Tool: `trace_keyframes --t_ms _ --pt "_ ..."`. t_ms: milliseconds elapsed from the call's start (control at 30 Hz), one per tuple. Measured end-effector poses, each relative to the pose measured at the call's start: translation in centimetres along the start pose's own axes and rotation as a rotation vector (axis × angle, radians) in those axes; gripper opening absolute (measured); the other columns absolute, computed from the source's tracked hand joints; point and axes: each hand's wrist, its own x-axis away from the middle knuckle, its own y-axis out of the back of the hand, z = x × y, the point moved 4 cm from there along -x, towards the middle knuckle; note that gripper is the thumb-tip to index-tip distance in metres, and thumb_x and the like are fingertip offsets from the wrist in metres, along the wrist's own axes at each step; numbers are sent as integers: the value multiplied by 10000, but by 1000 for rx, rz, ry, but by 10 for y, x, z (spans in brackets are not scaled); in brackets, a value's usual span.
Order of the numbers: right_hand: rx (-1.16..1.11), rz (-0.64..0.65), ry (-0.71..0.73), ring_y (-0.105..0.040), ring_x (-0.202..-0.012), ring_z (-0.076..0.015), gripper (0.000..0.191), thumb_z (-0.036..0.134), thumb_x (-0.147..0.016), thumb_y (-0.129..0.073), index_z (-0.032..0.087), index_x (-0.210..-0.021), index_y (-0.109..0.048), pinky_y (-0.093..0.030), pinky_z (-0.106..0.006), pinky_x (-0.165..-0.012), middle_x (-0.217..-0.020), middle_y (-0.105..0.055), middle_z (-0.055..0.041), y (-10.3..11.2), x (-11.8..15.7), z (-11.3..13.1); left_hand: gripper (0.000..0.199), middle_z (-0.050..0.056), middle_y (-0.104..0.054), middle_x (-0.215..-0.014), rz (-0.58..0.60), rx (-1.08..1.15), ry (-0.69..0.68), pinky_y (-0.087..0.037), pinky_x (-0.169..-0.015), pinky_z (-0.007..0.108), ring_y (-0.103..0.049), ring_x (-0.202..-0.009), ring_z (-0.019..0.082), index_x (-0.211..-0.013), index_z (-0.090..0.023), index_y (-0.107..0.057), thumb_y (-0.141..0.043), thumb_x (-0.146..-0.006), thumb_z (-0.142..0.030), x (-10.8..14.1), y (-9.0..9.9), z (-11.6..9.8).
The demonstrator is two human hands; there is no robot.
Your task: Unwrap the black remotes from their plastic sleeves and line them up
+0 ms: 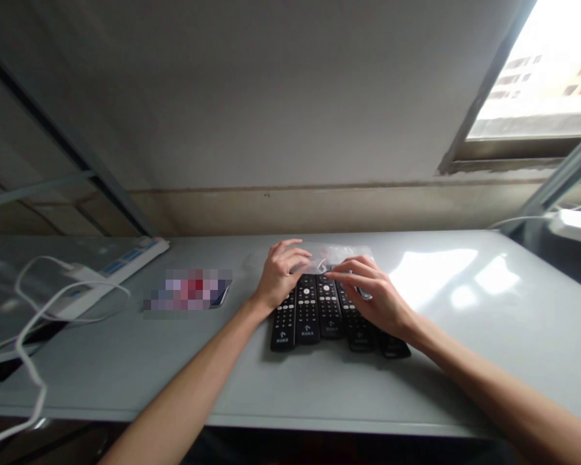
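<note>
Several black remote controls (pixel 307 316) lie side by side on the grey table (pixel 242 387), buttons up. Clear plastic bags (pixel 348 252) lie crumpled just beyond their far ends. Over the left end of the row, my left hand (pixel 281 271) has its fingers spread, its fingertips by the plastic. My right hand (pixel 375 290) reaches over the right-hand remotes; its thumb and index finger are pinched together at the plastic's near edge. What they hold, if anything, is too small to tell. Both hands partly hide the remotes.
A blurred-out flat item (pixel 191 290) lies left of the hands. Farther left are a white power strip (pixel 138 256) and looping white cables (pixel 29 361). Behind the table stands a wall (pixel 281 116). Another white device (pixel 576 226) is at the right edge, below a window.
</note>
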Motion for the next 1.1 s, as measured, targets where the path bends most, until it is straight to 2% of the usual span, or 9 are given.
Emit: trace_keyframes --t_ms 167,333,433,533,667,767,900,1100 --pt "-33 -48 32 -674 -1133 -273 496 116 -1056 -493 363 -1434 -699 -604 -501 -955 -1236 -759 -73 -1 1 5 184 23 -825 -1088 28 2 10 -457 -1132 552 -656 -1275 289 -913 -262 -779 -669 -1042 -334 -1 0 -4" --pt "-39 50 30 -643 -1344 -265 625 76 -1042 -469 380 -1581 -556 -595 -508 -1084 -1464 -678 -73 -11 6 5 200 21 -819 -1124 67 -13 -35 -450 -1146 519 -637 -1295 271 -929 -243 -757 -625 -1066 -306 -2 2 -12" --pt "-25 120 40 -601 -1427 -268 662 56 -1025 -470 342 -1620 -509 -575 -519 -1136 -1540 -636 -83 -16 8 4 192 28 -812 -1152 102 -33 -68 -442 -1162 512 -619 -1323 266 -1009 -232 -758 -594 -1083 -299 -3 3 -17" --pt "21 139 15 -603 -1434 -276 629 72 -1032 -485 320 -1608 -529 -569 -534 -1148 -1543 -641 -87 -18 9 0 187 34 -805 -1184 139 -62 -110 -438 -1175 517 -600 -1352 264 -1131 -233 -749 -568 -1086 -236 -2 1 -19" --pt "64 164 -16 -611 -1425 -284 613 88 -1040 -486 303 -1612 -524 -579 -550 -1134 -1535 -647 -100 -20 9 -2 371 45 -784 -1257 164 -95 -158 -459 -1167 532 -592 -1365 264 -1332 -232 -684 -543 -1033 -63 0 -3 -16" --pt "71 220 15 -568 -1457 -297 652 70 -1023 -487 300 -1633 -488 -541 -590 -1164 -1569 -619 -89 -22 7 0 414 63 -771 -1286 199 -101 -188 -480 -1151 533 -591 -1369 267 -1348 -223 -675 -546 -1007 -26 2 -8 -14" --pt "63 249 2 -613 -1319 -296 648 81 -1034 -489 315 -1638 -475 -571 -572 -1102 -1440 -692 -93 -21 5 -1 282 84 -763 -1289 230 -107 -208 -488 -1144 544 -606 -1343 281 -1301 -207 -696 -588 -1048 -146 2 -11 -16" --pt "74 217 -43 -612 -1085 -273 612 102 -1052 -484 325 -1621 -502 -615 -490 -948 -1140 -669 -105 -18 6 -5 346 77 -752 -1304 236 -127 -165 -481 -1155 543 -601 -1348 267 -1358 -229 -670 -593 -1036 -127 2 -9 -16"
